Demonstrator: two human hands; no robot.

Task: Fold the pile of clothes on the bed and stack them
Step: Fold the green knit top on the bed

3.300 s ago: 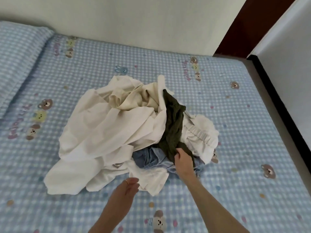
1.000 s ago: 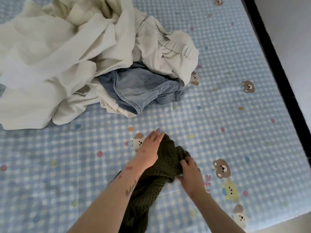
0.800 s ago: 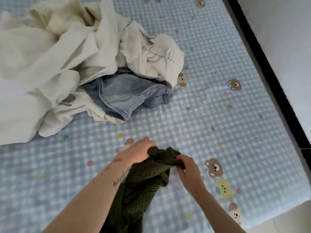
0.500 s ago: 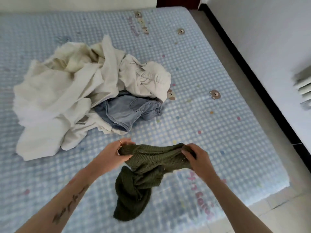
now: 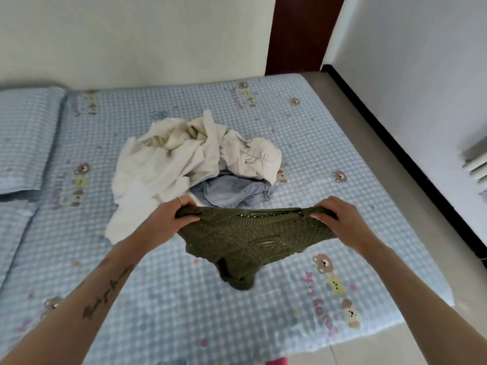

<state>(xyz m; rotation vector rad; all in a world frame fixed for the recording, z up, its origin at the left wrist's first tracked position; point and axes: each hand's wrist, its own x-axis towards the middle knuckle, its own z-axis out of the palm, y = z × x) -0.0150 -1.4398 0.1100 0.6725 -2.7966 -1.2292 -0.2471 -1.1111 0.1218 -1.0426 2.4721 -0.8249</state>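
A dark green knit garment (image 5: 250, 241) hangs in the air above the near half of the bed, stretched wide by its top edge. My left hand (image 5: 168, 222) grips its left corner and my right hand (image 5: 340, 219) grips its right corner. Its lower part droops in a bunch. Behind it, in the middle of the bed, lies the pile: crumpled cream and white clothes (image 5: 168, 164) and a light blue denim piece (image 5: 232, 192) at the pile's near edge.
The bed (image 5: 329, 143) has a blue checked sheet with bear prints. A matching pillow (image 5: 23, 138) lies at the far left. Walls stand behind and to the right, with a strip of floor (image 5: 411, 164) along the bed's right edge.
The green garment left the pile, came down onto the near sheet, then was lifted. My hands have moved apart and spread it wide in the air.
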